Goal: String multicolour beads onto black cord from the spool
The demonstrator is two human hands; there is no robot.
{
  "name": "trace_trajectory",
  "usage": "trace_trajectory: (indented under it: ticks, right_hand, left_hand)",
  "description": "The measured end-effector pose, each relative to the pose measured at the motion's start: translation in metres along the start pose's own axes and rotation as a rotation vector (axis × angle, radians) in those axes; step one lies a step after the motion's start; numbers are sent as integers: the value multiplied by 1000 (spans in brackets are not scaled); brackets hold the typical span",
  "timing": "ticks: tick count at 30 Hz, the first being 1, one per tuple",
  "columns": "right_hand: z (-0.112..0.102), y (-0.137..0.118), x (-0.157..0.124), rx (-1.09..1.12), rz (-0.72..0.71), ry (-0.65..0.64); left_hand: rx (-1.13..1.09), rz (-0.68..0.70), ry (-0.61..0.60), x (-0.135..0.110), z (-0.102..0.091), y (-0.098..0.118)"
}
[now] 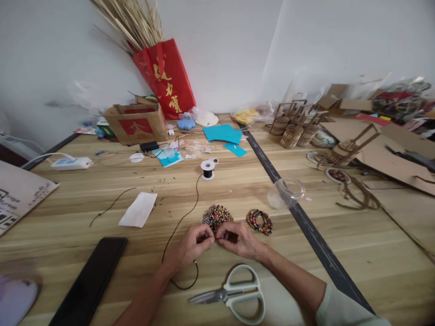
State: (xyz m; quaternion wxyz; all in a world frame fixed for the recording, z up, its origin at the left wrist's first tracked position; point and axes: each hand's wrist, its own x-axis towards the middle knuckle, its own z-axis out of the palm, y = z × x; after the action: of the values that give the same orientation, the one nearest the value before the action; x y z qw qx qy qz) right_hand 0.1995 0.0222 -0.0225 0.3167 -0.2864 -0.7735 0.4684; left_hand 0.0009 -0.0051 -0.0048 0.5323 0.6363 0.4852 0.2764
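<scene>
My left hand (192,246) and my right hand (239,240) meet fingertip to fingertip on the wooden table (238,190), both pinched closed. A thin black cord (183,217) runs from my left hand up to a small white spool (208,169); another loop of it curls below my left wrist. What my right fingers pinch is too small to make out. Just beyond my fingers lies a pile of multicoloured beads (216,215). A finished bead bracelet (259,221) rests to the right of the pile.
White-handled scissors (234,295) lie near my forearms. A black phone (90,280) is at the left, a white paper slip (138,209) beyond it. A clear cup (286,192) lies tipped. A red bag (166,77), cardboard box (136,122) and cardboard models (295,127) stand behind.
</scene>
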Motion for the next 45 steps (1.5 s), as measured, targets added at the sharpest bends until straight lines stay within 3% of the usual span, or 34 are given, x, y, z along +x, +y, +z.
trace_trajectory:
  ticks: [10, 34, 45]
  right_hand:
    - [0, 1, -1, -3, 27, -14]
    - [0, 3, -1, -7, -1, 5]
    - [-2, 4, -2, 1, 52, 13]
  left_hand:
    - [4, 1, 1, 1, 1, -10]
    - [10, 10, -18, 0, 0, -7]
    - [29, 19, 33, 0, 1, -10]
